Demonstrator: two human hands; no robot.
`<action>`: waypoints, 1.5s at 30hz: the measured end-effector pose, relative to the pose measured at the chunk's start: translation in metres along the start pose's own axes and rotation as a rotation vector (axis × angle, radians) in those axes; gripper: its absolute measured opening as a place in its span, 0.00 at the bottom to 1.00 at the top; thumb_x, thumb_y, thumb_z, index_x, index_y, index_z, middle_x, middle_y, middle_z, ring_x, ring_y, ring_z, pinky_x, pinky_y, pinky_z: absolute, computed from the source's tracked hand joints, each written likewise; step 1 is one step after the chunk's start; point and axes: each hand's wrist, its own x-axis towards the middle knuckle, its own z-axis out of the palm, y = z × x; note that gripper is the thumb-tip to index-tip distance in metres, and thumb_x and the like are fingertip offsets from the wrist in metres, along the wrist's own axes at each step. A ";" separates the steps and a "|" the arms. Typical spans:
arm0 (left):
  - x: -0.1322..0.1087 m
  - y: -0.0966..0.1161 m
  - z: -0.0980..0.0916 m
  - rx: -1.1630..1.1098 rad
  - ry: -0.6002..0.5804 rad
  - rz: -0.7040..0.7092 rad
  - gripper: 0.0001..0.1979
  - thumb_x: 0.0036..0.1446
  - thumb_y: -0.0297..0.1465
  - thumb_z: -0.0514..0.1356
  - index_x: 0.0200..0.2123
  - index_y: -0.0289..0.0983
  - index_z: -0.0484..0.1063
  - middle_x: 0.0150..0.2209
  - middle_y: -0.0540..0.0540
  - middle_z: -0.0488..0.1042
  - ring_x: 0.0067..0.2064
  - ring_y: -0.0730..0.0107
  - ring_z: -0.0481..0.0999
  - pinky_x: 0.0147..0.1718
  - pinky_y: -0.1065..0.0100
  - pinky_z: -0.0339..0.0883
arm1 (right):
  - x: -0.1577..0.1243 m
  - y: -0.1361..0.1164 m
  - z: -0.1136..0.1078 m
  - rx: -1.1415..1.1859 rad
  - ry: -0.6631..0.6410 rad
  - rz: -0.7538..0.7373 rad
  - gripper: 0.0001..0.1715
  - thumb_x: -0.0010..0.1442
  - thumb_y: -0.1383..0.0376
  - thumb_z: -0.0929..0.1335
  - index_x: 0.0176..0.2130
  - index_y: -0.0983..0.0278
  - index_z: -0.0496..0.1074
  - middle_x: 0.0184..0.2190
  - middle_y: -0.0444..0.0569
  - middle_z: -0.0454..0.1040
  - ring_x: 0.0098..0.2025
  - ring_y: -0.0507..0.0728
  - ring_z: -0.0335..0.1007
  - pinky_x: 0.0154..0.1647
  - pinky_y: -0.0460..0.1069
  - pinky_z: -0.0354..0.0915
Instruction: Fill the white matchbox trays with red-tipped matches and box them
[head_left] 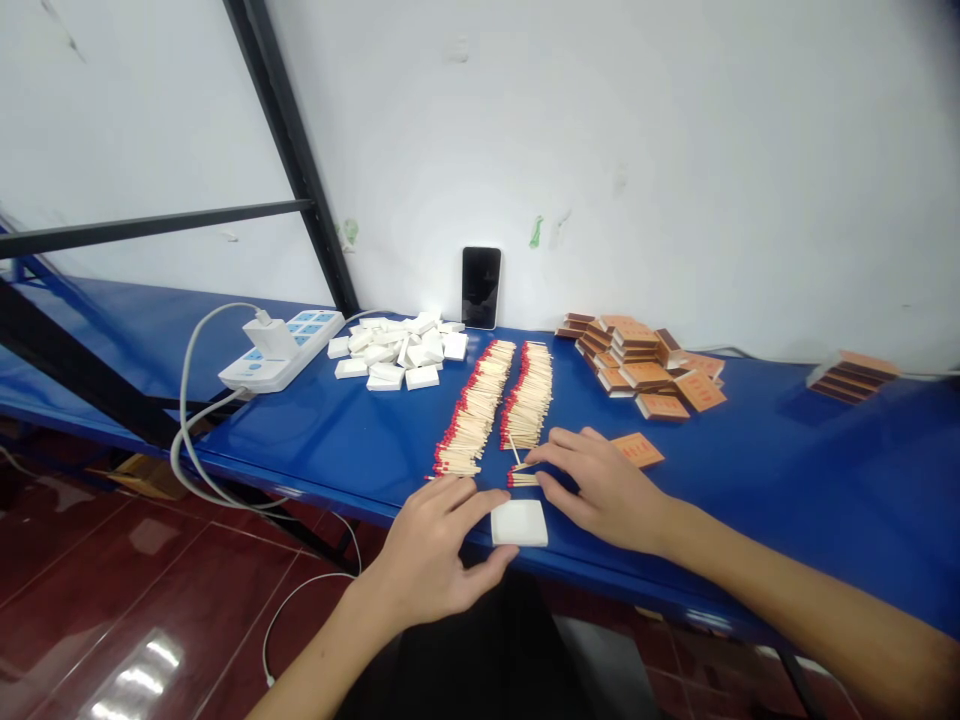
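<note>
My left hand (446, 550) grips a white matchbox tray (520, 523) at its left end, thumb below and fingers above, by the table's front edge. Just beyond the tray, my right hand (589, 485) has its thumb and index finger closed at the ends of a few red-tipped matches (523, 479). One match slants upward beside that index fingertip. Ahead of my hands lie two long rows of matches, a left row (474, 410) and a right row (529, 395), red heads to the left. An orange matchbox sleeve (637, 450) rests flat behind my right hand.
White trays (405, 347) are heaped at the back left, beside a power strip (285, 350) with cables. A phone (481, 287) leans on the wall. Orange matchbox sleeves (637, 360) are piled at the back right, with another stack (855, 377) farther right. A black shelf post (292, 150) stands left.
</note>
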 end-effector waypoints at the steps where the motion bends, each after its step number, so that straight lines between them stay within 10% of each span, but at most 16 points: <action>1: 0.000 0.000 0.000 0.001 0.001 0.002 0.16 0.59 0.35 0.64 0.50 0.38 0.74 0.37 0.44 0.77 0.37 0.60 0.77 0.37 0.61 0.71 | 0.000 0.000 0.000 -0.001 0.001 -0.002 0.13 0.70 0.66 0.61 0.46 0.64 0.73 0.38 0.50 0.74 0.38 0.58 0.69 0.39 0.53 0.55; 35: -0.001 0.001 0.000 -0.003 0.007 0.002 0.16 0.59 0.36 0.64 0.50 0.38 0.74 0.38 0.44 0.77 0.38 0.59 0.77 0.37 0.60 0.71 | 0.001 -0.001 0.000 0.007 0.040 -0.030 0.13 0.68 0.68 0.62 0.39 0.64 0.76 0.31 0.47 0.73 0.33 0.55 0.68 0.36 0.52 0.52; 45: 0.000 0.001 0.000 -0.006 -0.013 -0.006 0.16 0.59 0.36 0.64 0.50 0.39 0.74 0.37 0.44 0.76 0.38 0.59 0.76 0.38 0.59 0.71 | -0.001 -0.001 0.000 0.043 0.061 -0.097 0.17 0.69 0.66 0.62 0.54 0.61 0.73 0.46 0.54 0.74 0.45 0.62 0.68 0.45 0.57 0.63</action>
